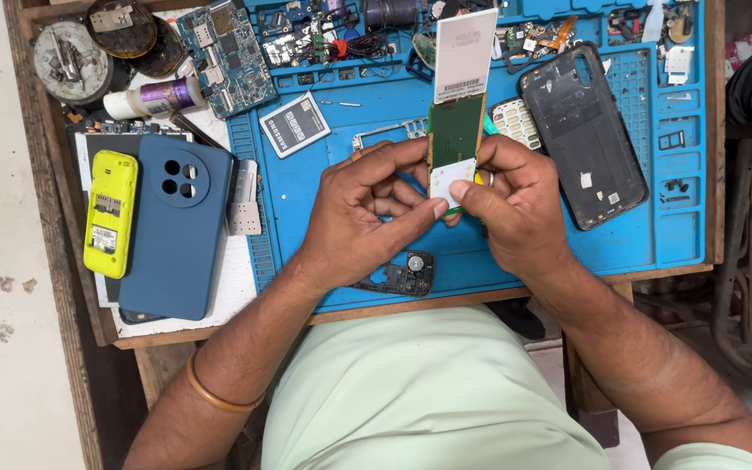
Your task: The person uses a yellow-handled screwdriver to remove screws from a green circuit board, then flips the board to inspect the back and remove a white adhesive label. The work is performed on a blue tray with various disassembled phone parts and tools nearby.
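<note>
Workbench: a wooden table seen from above, crowded with phone parts; the person sits at its near edge in a pale green shirt
Mat: a blue repair mat with moulded compartments covers most of the table; small loose components fill its far row
Blue phone: a dark blue phone in its case with a round camera cluster lies face down on the left, off the mat
Black back cover: a black phone back cover lies tilted on the mat, just right of the hands
Circuit board in hand: a long, narrow green circuit board with a pale screen attached at its far end; it is held above the middle of the mat, between both hands, pointing away from the person
Left hand: the left hand is closed on the board's near end; its thumb presses a white patch there; a thin bangle circles the forearm
Right hand: the right hand grasps the same near end from the other side; thumb on top, fingers curled behind; a ring shows on one finger
Yellow phone: a small yellow phone body lies back up, touching the blue phone's left edge
Large board: a bare teal circuit board lies at the far left of the mat
Battery: a flat grey battery lies on the mat, near the left hand
Black frame piece: a small black part with a round silver disc sits at the mat's near edge, below the hands
</note>
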